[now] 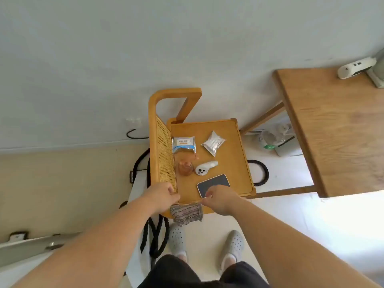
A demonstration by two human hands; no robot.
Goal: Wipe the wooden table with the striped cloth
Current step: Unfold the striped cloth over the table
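Left hand, right hand pinch 1 striped cloth.

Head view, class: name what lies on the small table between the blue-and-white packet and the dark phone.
In the head view, a small brown object and a white gadget with black dots lie between the packet and the phone.

1. Just ahead of the right hand, a phone blocks the bench's near edge.
2. Beyond it, a white remote and brown bottle sit close together.
3. Farther off, a wipes packet and silver pouch leave a bare gap.
4. A rattan panel walls the side ahead of the left hand.
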